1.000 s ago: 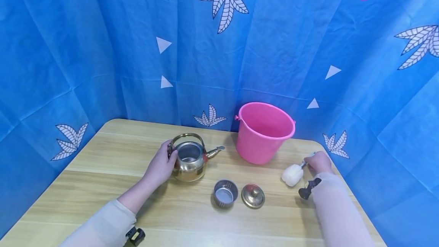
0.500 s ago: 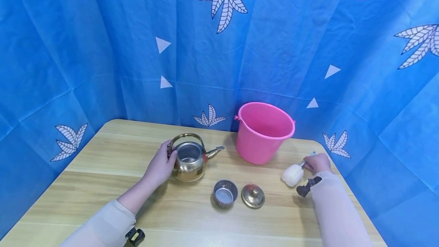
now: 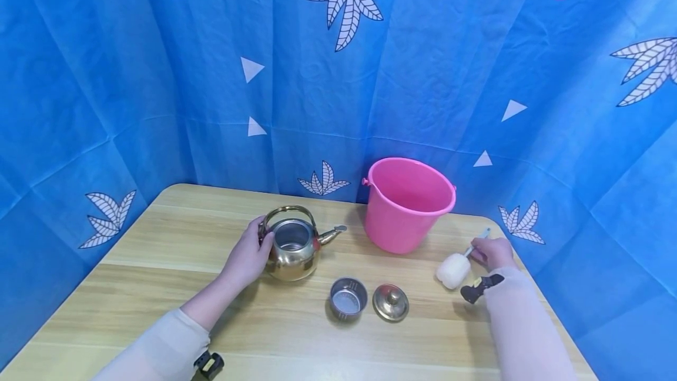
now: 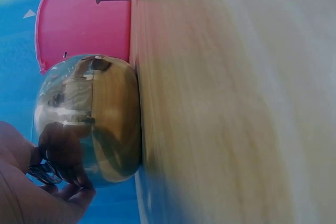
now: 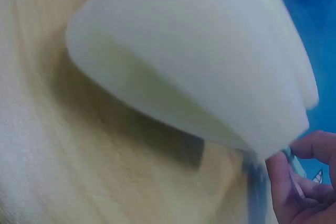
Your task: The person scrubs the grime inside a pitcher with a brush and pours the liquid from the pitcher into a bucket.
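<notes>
In the head view my left hand [image 3: 250,256] grips the left side of a lidless brass kettle [image 3: 293,264], near the foot of its arched handle, with the spout pointing right. The left wrist view shows thumb and fingers at the kettle's shiny body [image 4: 113,124]. On the right, my right hand [image 3: 493,251] pinches the thin pale handle of a sponge brush [image 3: 453,270]. Its white sponge head fills much of the right wrist view, above the tabletop. Between the hands lie a small metal strainer cup [image 3: 347,300] and the kettle's knobbed lid [image 3: 391,303].
A pink bucket [image 3: 404,222] stands at the back of the wooden table [image 3: 158,275], between kettle and brush. Blue patterned curtain [image 3: 328,75] hangs close behind the table and along both sides.
The right hand has shifted slightly on the brush, and more of the handle now shows. The sponge head has moved a little to the right. The left hand and kettle stay put.
</notes>
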`<move>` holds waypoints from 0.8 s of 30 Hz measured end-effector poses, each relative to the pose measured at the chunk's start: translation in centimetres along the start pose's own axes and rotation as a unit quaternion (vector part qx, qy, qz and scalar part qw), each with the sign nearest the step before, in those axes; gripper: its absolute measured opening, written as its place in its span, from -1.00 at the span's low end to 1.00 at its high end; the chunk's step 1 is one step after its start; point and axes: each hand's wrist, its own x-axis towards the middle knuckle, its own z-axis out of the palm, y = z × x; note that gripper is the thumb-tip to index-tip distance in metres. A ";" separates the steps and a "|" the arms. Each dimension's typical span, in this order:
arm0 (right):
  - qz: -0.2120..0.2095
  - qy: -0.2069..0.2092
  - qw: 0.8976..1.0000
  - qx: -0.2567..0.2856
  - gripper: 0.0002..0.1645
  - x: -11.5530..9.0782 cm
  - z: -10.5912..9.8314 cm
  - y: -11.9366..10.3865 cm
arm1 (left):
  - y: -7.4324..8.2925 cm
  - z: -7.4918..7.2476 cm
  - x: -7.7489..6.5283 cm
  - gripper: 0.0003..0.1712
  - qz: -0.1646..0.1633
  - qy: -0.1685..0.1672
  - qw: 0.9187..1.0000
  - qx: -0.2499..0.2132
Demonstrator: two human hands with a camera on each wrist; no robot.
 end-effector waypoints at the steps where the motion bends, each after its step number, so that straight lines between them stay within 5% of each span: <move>1: -0.001 -0.002 1.000 -0.001 -0.61 -0.1 -0.1 -0.2 | 0.0 0.0 0.0 -0.35 0.000 0.000 1.000 0.000; 5: -0.021 -0.007 0.999 -0.043 -0.87 -0.8 -0.3 -0.8 | 0.0 0.0 -0.1 -0.35 -0.001 0.000 1.000 0.000; 9: -0.041 -0.025 0.996 -0.077 -0.86 -1.4 -0.6 -1.5 | 0.0 0.0 0.0 -0.35 0.001 0.000 1.000 -0.001; 16: -0.043 -0.074 0.996 -0.022 -0.90 -1.9 -0.8 -2.3 | -0.1 0.1 0.0 -0.35 0.000 -0.001 1.000 -0.004; 24: -0.068 -0.147 0.986 -0.040 -0.89 -2.2 -1.7 -3.3 | 0.0 0.1 -0.1 -0.35 0.006 0.001 1.000 0.000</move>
